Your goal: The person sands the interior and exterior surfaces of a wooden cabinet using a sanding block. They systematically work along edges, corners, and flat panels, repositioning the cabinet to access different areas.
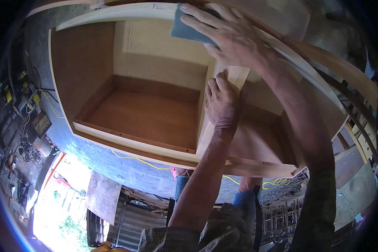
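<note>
A wooden cabinet frame (pixel 166 149) with a brown interior spreads across the view in front of me. At its far edge my right hand (pixel 235 38) presses a dark grey sheet of sandpaper (pixel 193 26) flat on the pale wooden rail (pixel 117 17). The fingers lie over the sheet, and its right part is hidden beneath them. Nearer to me, my left hand (pixel 221 101) has its fingers curled round the upright wooden divider (pixel 206 130) between the two compartments. Part of that grip is out of sight behind the wood.
Curved wooden pieces (pixel 323 54) lie beyond the cabinet at the upper right. Yellow cord (pixel 140 163) runs over the bluish floor (pixel 88 147) below it. Tools and cables (pixel 27 147) clutter the left side, near a bright opening (pixel 63 210). A board (pixel 103 195) leans beside it.
</note>
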Demonstrator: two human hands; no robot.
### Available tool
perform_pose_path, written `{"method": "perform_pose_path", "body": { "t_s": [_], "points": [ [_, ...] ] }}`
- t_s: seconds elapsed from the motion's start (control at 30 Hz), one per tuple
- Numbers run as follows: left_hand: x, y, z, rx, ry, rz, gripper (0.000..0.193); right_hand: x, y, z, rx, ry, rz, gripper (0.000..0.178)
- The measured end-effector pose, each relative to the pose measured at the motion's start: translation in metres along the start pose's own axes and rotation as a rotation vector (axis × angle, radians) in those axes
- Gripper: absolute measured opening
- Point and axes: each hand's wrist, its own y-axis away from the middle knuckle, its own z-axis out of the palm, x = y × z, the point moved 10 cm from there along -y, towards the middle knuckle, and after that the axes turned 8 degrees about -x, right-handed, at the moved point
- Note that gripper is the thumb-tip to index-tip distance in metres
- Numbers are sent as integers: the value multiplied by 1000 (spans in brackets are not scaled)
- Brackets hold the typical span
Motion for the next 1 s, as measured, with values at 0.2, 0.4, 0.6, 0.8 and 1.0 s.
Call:
{"method": "perform_pose_path", "body": {
  "t_s": [0.2, 0.4, 0.6, 0.8, 1.0],
  "points": [
    [4, -1, -4, 8, -12, 17, 33, 2, -10, 8, -45, -10, -68, 64],
    [-1, -1, 2, -11, -13, -13, 31, 2, -2, 12, -69, -35, -64, 73],
    [6, 0, -4, 3, 9, 18, 47, -8, -14, 2, -26, 16, -8, 72],
    [-2, 1, -1, 16, 2, -7, 54, -1, 11, 8, 15, 70, -23, 66],
    [2, 0, 0, 0, 11, 17, 52, -9, -26, 7, 21, 28, 15, 62]
  ]
}}
